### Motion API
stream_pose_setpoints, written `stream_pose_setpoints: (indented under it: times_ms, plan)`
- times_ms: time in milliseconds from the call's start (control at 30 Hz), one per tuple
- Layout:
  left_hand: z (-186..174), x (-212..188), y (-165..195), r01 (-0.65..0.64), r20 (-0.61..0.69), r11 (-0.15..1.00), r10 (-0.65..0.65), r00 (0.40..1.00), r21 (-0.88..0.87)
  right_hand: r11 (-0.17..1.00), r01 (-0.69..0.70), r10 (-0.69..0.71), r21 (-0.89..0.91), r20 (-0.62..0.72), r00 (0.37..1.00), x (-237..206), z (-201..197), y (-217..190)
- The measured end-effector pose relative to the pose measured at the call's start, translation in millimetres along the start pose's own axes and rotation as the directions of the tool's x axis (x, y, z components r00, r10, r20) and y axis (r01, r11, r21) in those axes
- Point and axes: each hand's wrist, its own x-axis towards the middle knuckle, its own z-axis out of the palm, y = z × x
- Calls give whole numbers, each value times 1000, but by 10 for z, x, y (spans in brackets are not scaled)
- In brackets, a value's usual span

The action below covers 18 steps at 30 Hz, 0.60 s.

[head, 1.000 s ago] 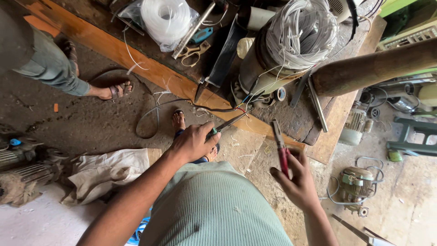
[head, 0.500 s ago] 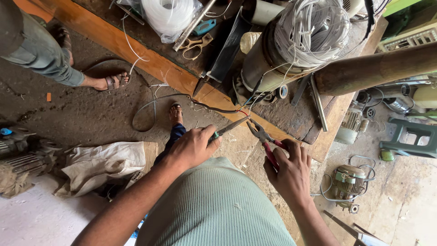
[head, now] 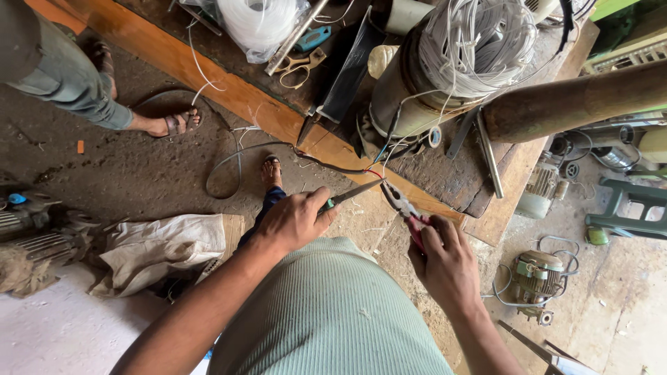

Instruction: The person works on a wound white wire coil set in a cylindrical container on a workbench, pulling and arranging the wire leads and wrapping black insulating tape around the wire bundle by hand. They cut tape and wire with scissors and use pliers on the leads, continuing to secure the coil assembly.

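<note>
Near the centre of the frame, the left hand [head: 295, 221] is closed in a fist around the green handle of a screwdriver [head: 353, 194], whose shaft runs up and to the right toward a red wire end [head: 373, 173]. Just right of centre, the right hand [head: 445, 260] is wrapped around the red handles of a pair of pliers [head: 403, 205]; the plier nose points up and to the left and lies just beside the screwdriver tip, close to the same wire end. Whether the nose grips the wire cannot be told. Dark cable leads from that point leftward and loops over the dirt floor. Above the hands, a wooden workbench [head: 229, 90] crosses the upper frame diagonally. On it stands a motor stator [head: 445, 69] filled with white winding wire, upper right of centre. A bag of white tubing [head: 260, 24] and a pair of scissors [head: 299, 66] lie at the top centre. Another person's sandalled foot [head: 174, 123] stands in the upper left. A small electric motor [head: 538, 278] sits on the floor at the lower right.
</note>
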Motion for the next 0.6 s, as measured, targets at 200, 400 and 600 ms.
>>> stream_pose_setpoints:
  times_ms: [200,400,600]
  plan:
    - [144,-38,67,-104,-103,993,109,989,56,295,-682,84,669,693,716,30,163,378]
    - [88,-161,5,-33,-42,994,38,998,102,702,-532,172,473,612,772,6,44,256]
    - [92,-280,31,51,-6,986,-51,999,161,999,28,-24,-36,112,993,-47,-61,-92]
